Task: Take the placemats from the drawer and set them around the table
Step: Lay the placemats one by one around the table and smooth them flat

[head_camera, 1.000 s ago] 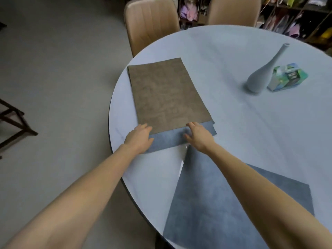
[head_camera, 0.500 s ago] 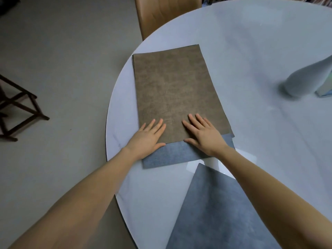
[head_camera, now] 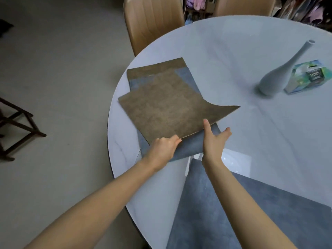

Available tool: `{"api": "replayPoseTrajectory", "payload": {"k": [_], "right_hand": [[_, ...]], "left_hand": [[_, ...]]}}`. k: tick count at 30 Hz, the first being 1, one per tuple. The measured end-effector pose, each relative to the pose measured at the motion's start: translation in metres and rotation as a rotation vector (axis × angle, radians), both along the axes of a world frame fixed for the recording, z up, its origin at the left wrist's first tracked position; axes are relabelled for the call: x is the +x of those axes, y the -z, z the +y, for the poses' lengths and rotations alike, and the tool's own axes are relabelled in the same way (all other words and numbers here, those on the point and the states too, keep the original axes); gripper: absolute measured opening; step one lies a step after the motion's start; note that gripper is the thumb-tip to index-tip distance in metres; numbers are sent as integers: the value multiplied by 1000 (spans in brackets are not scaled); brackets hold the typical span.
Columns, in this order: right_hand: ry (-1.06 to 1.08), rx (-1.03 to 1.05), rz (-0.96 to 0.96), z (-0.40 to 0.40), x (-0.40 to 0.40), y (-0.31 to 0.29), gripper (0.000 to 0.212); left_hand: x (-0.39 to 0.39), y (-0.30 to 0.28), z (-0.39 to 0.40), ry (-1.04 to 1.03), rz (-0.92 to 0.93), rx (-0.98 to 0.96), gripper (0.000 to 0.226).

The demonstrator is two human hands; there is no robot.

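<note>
Placemats lie in a small stack at the near-left edge of the round bench (head_camera: 242,51), and the top brown placemat (head_camera: 168,112) is lifted off the pile, its near edge raised and its right corner curling upward. The left hand (head_camera: 162,150) has its fingers curled round that near edge, pinching it. The right hand (head_camera: 213,141) takes the same edge further right, thumb on top of the mat and fingers spread underneath, so both hands hold it. Beneath sits a blue placemat (head_camera: 190,146), and a second brown placemat (head_camera: 156,70) shows at the far end of the stack. Another blue placemat (head_camera: 242,212) is already laid flat at the nearest seat.

Judging by the sag and curl, the mat is thin, light and floppy rather than stiff, with a slightly textured face that should not slip. Holding it at two spread points along one edge looks sensible; a single corner grip would let it fold.

Further out stand a pale vase (head_camera: 280,72) and tissue box (head_camera: 309,76), well apart from the stack, and a tan chair (head_camera: 152,20) beyond the bench.
</note>
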State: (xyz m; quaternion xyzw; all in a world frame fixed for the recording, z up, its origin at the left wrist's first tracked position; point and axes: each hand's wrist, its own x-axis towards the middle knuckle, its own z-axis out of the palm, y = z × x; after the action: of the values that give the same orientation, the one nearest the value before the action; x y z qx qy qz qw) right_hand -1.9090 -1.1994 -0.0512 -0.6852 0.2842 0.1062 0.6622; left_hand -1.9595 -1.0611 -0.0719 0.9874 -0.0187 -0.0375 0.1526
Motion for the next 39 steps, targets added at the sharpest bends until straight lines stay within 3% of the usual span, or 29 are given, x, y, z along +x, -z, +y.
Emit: {"api": "replayPoseTrajectory", "payload": {"k": [1, 3, 4, 7, 10, 12, 17, 20, 25, 29, 33, 39], "right_hand": [[-12, 96, 90, -5, -2, -2, 80], [-100, 266, 187, -18, -11, -2, 25], [-117, 236, 206, -25, -15, -1, 5], [-120, -33, 199, -47, -26, 0, 35], [-231, -449, 123, -53, -42, 0, 48], [-300, -659, 73, -47, -54, 0, 49], [-395, -954, -13, -5, -63, 6, 41], [-398, -1026, -13, 14, -58, 13, 37], [-281, -1030, 32, 13, -52, 29, 33], [-255, -1004, 52, 4, -48, 33, 18], [-189, -941, 23, -14, -47, 28, 17], [-19, -817, -80, -58, -74, -13, 23]], "left_hand": [[-5, -1, -11, -9, 17, -38, 37], [-16, -3, -27, 49, 59, -132, 34], [-20, -7, -33, 114, 98, -175, 33], [-22, -17, -33, 227, 214, -324, 39], [10, -13, -6, 99, 136, -326, 30], [40, -4, 26, -25, 150, -252, 29], [88, 18, 92, -282, 295, -91, 55], [99, 34, 116, -301, 377, -75, 71], [104, 41, 126, -331, 335, -60, 74], [112, 41, 140, -450, 359, -269, 60], [103, 18, 126, -244, 281, -411, 29], [83, -60, 55, 46, 162, -519, 28]]}}
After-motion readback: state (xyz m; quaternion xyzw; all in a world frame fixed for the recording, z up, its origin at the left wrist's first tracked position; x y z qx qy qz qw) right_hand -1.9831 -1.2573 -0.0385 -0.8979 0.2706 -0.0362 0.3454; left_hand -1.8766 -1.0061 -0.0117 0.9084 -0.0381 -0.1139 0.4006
